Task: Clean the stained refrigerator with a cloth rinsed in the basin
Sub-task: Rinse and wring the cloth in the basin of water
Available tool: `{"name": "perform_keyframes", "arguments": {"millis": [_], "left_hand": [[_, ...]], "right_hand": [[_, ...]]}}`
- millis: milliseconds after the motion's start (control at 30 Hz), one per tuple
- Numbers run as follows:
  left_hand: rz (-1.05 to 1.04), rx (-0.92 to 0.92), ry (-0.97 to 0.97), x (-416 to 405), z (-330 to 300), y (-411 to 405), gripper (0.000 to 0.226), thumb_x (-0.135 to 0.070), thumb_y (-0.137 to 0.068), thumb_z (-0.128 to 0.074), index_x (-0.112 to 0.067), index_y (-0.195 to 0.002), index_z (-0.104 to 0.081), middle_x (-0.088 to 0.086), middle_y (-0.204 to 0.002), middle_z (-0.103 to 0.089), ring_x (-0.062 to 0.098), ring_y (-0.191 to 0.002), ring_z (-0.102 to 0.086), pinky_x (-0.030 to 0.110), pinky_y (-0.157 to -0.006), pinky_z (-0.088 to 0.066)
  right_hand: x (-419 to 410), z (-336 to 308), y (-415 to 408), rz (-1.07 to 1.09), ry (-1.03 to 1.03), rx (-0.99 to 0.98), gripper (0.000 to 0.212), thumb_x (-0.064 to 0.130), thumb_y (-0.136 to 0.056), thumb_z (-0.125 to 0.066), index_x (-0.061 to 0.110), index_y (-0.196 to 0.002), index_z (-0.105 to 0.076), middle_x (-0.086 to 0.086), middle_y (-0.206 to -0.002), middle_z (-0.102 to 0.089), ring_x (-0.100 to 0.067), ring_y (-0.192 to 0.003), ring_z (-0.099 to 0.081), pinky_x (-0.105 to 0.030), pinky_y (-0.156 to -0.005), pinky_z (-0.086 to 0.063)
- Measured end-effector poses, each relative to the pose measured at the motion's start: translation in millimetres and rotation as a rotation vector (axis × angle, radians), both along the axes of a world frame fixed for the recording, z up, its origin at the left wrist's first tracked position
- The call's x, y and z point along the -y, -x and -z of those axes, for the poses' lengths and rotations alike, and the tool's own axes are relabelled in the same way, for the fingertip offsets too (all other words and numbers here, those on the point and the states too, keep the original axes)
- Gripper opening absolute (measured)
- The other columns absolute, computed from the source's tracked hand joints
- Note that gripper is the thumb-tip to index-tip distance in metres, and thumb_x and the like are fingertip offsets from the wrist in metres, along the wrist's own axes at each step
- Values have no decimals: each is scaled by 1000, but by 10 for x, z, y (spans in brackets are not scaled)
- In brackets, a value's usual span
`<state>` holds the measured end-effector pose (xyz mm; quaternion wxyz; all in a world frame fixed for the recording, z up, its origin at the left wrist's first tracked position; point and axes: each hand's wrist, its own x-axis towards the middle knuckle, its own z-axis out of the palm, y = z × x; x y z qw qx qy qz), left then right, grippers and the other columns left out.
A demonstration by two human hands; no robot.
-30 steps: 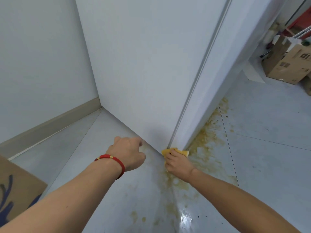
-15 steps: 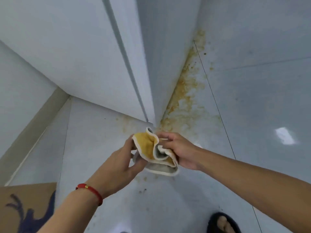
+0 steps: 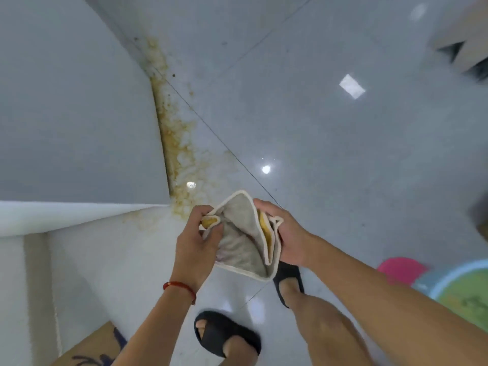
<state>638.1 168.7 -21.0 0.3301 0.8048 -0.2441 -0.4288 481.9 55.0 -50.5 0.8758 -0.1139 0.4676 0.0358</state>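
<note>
Both hands hold a grey cloth [image 3: 241,241] with a cream hem and yellow-stained patches, above the floor. My left hand [image 3: 196,244] pinches its left edge, thumb over a yellow corner. My right hand [image 3: 286,233] grips the folded right side. The white refrigerator [image 3: 76,122] fills the left of the view. Brown-yellow stains [image 3: 177,138] run along the floor at its bottom edge and around its corner. A basin [image 3: 464,291] with a pale rim and greenish contents shows at the right edge, blurred.
A pink round object [image 3: 398,268] lies beside the basin. Cardboard [image 3: 97,350] with a dark blue print sits at the bottom left. My feet in black slippers [image 3: 224,336] stand on the glossy grey tile floor [image 3: 330,133]. A blurred cardboard box [image 3: 462,48] is at the top right.
The cloth was pressed by my right hand at the refrigerator's bottom corner a second ago; now both hands hold it lifted. My view has swung right and down, bringing the basin in.
</note>
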Motion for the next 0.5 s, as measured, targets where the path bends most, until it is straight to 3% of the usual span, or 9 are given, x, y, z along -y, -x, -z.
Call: {"name": "perform_keyframes", "arguments": {"millis": [100,200,233,367,500], "left_hand": [[229,5,-24,392,-690,388,22,-9,-99,-56,-28,-110,-55,0,-91,-65,21,-77,-59,20,-62,-50],[341,-114,-63,659,-1210,747,25,-3,-101,-50,-24,-114,-55,-1,-95,-63,33,-90,-65,43,-77,-62],[329,-176,-67,734,-1341,874,23,-2,-102,-49,-20,-115,-55,-1,-97,-62,33,-93,-67,44,-78,-63],[447,-300,-143,1132,-1748,1442,19,-3,-103,-49,-17,-111,-58,14,-109,-62,29,-88,-72,45,-73,-64],[774,-221,-244,1429,-2010,2069,29,-1,-102,-43,-24,-108,-61,16,-101,-65,27,-60,-67,44,-68,-62]], "right_hand": [[4,-630,645,201,109,-85,35,33,-100,-58,6,-118,-71,-17,-115,-71,-29,-104,-68,-37,-95,-53],[-26,-1085,1155,415,232,-162,25,22,-103,-57,6,-114,-71,-13,-104,-74,-24,-92,-73,-33,-78,-57],[-31,-1178,1314,480,261,-203,25,24,-102,-60,6,-115,-71,-12,-101,-74,-23,-90,-73,-33,-74,-57],[-114,-1365,2002,818,147,-282,54,38,-84,-72,3,-125,-68,-19,-119,-73,-38,-110,-71,-46,-90,-60],[-300,-1531,2747,1101,157,-344,28,15,-93,-64,3,-118,-67,-25,-116,-67,-40,-107,-68,-49,-88,-61]]}}
